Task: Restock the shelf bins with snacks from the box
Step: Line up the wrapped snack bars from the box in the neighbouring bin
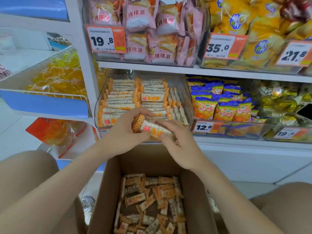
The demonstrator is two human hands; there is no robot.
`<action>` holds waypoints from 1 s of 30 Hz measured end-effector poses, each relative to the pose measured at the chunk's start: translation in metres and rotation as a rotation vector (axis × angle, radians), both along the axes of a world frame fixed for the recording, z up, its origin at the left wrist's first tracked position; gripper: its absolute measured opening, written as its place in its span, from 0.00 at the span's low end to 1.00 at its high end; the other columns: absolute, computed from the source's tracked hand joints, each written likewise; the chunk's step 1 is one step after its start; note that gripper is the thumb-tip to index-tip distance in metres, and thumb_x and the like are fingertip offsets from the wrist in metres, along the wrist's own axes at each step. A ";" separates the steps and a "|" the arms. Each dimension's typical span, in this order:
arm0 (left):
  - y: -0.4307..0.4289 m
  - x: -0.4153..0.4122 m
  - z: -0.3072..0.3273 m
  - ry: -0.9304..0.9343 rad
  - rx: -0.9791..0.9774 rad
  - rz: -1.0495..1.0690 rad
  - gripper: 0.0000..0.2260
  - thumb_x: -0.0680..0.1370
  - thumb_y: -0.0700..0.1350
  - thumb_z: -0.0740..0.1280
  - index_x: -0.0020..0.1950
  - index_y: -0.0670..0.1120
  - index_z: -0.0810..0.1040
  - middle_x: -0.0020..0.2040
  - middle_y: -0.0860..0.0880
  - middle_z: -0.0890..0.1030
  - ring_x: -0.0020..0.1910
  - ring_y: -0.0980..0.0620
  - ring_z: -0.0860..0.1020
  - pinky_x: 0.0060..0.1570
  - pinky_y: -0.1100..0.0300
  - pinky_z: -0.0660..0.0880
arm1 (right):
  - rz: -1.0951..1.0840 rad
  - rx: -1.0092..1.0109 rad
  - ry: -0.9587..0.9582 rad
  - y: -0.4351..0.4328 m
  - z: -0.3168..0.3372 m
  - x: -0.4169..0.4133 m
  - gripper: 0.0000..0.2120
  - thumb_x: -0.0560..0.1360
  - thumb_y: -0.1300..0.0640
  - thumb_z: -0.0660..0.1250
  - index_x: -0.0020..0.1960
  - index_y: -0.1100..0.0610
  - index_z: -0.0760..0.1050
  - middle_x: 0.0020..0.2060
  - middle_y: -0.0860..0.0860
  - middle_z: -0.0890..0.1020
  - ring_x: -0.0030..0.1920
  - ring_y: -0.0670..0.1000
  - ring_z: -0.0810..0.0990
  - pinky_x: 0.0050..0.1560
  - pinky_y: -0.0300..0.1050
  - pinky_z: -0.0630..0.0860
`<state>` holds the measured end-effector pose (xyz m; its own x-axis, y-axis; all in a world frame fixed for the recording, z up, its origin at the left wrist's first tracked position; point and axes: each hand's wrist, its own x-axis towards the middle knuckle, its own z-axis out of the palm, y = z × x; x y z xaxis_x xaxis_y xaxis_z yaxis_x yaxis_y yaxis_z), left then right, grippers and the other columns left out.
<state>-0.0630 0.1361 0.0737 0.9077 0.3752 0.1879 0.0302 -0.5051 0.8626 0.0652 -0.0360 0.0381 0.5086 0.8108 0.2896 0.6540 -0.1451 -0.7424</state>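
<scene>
Just in front of the bin (188, 105), my left hand (125, 135) and right hand (179, 146) both grip snack bars (152, 130) over the box (108, 191).
I'd square them up first, then lay them flat at the bin's near edge, label up.

We saw bright, even light and only soft shadows; the white shelf (152, 65) and the upper left corner were washed out; pale glare lay on the clear bin (189, 105); the box (108, 191) was dim inside; straight edges bowed toward the rim; detail was soft throughout, with small print on the price tag (106, 39) smeared; the left hand (125, 132), right hand (179, 146) and packet (152, 128) looked slightly blurred.
</scene>
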 end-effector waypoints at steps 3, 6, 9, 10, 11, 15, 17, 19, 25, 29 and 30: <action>0.015 0.005 0.010 -0.007 0.086 0.002 0.26 0.75 0.41 0.76 0.70 0.59 0.74 0.63 0.57 0.78 0.53 0.56 0.82 0.48 0.61 0.79 | 0.012 -0.109 -0.151 0.008 0.024 0.016 0.21 0.85 0.50 0.64 0.77 0.50 0.72 0.65 0.43 0.76 0.64 0.38 0.72 0.63 0.36 0.68; 0.031 0.014 0.006 0.012 0.349 0.161 0.29 0.77 0.51 0.74 0.77 0.56 0.68 0.72 0.58 0.73 0.70 0.58 0.71 0.68 0.57 0.69 | -0.041 -0.149 -0.301 0.020 0.046 0.041 0.22 0.84 0.49 0.64 0.77 0.51 0.71 0.62 0.43 0.73 0.65 0.45 0.73 0.66 0.44 0.70; 0.042 0.023 -0.002 0.142 0.574 0.321 0.26 0.80 0.55 0.66 0.77 0.53 0.68 0.77 0.51 0.70 0.77 0.46 0.65 0.74 0.39 0.62 | -0.122 -0.227 -0.487 0.036 0.052 0.075 0.22 0.84 0.49 0.63 0.76 0.52 0.70 0.61 0.50 0.74 0.64 0.55 0.74 0.64 0.53 0.73; 0.044 0.027 -0.005 0.200 0.643 0.339 0.25 0.81 0.55 0.65 0.77 0.52 0.68 0.78 0.50 0.68 0.79 0.44 0.62 0.75 0.37 0.59 | -0.147 -0.273 -0.519 0.043 0.051 0.085 0.22 0.84 0.49 0.63 0.77 0.52 0.70 0.62 0.53 0.75 0.65 0.58 0.73 0.64 0.56 0.73; 0.046 0.031 -0.007 0.249 0.693 0.340 0.25 0.83 0.56 0.63 0.78 0.52 0.67 0.80 0.49 0.66 0.81 0.44 0.60 0.76 0.36 0.56 | -0.173 -0.320 -0.531 0.052 0.049 0.095 0.22 0.84 0.48 0.62 0.77 0.51 0.70 0.64 0.54 0.75 0.66 0.59 0.72 0.64 0.58 0.72; 0.054 0.046 -0.016 0.386 0.759 0.319 0.29 0.84 0.64 0.52 0.83 0.54 0.58 0.85 0.48 0.55 0.84 0.43 0.50 0.78 0.34 0.47 | -0.175 -0.431 -0.480 0.089 0.035 0.116 0.22 0.84 0.52 0.63 0.78 0.45 0.68 0.73 0.54 0.72 0.74 0.62 0.65 0.70 0.62 0.67; 0.057 0.049 -0.020 0.448 0.819 0.315 0.31 0.84 0.67 0.49 0.84 0.54 0.55 0.85 0.48 0.54 0.84 0.41 0.51 0.78 0.32 0.47 | -0.143 -0.409 -0.426 0.105 0.025 0.118 0.23 0.83 0.58 0.64 0.76 0.45 0.68 0.73 0.53 0.72 0.74 0.62 0.65 0.71 0.60 0.66; 0.057 0.052 -0.023 0.478 0.895 0.310 0.32 0.83 0.67 0.48 0.84 0.54 0.54 0.85 0.48 0.55 0.84 0.40 0.53 0.77 0.32 0.50 | -0.170 -0.385 -0.417 0.118 0.012 0.118 0.23 0.81 0.61 0.64 0.74 0.44 0.70 0.72 0.54 0.71 0.73 0.62 0.65 0.71 0.60 0.66; 0.058 0.053 -0.024 0.508 0.935 0.293 0.32 0.83 0.67 0.47 0.84 0.52 0.53 0.85 0.47 0.56 0.84 0.39 0.53 0.77 0.31 0.52 | -0.255 -0.307 -0.317 0.132 0.003 0.106 0.27 0.83 0.66 0.61 0.79 0.49 0.71 0.79 0.62 0.57 0.81 0.61 0.58 0.78 0.48 0.60; 0.058 0.052 -0.025 0.503 0.919 0.284 0.32 0.83 0.67 0.48 0.84 0.52 0.53 0.85 0.47 0.56 0.83 0.39 0.54 0.77 0.30 0.52 | -0.245 -0.374 -0.404 0.137 -0.007 0.105 0.35 0.80 0.68 0.62 0.82 0.45 0.63 0.80 0.63 0.61 0.82 0.63 0.57 0.77 0.58 0.68; 0.058 0.051 -0.025 0.500 0.915 0.287 0.32 0.84 0.67 0.48 0.84 0.52 0.53 0.85 0.47 0.56 0.83 0.39 0.54 0.77 0.30 0.52 | -0.240 -0.425 -0.440 0.137 -0.009 0.103 0.39 0.78 0.68 0.64 0.83 0.44 0.59 0.80 0.63 0.62 0.83 0.64 0.54 0.75 0.61 0.70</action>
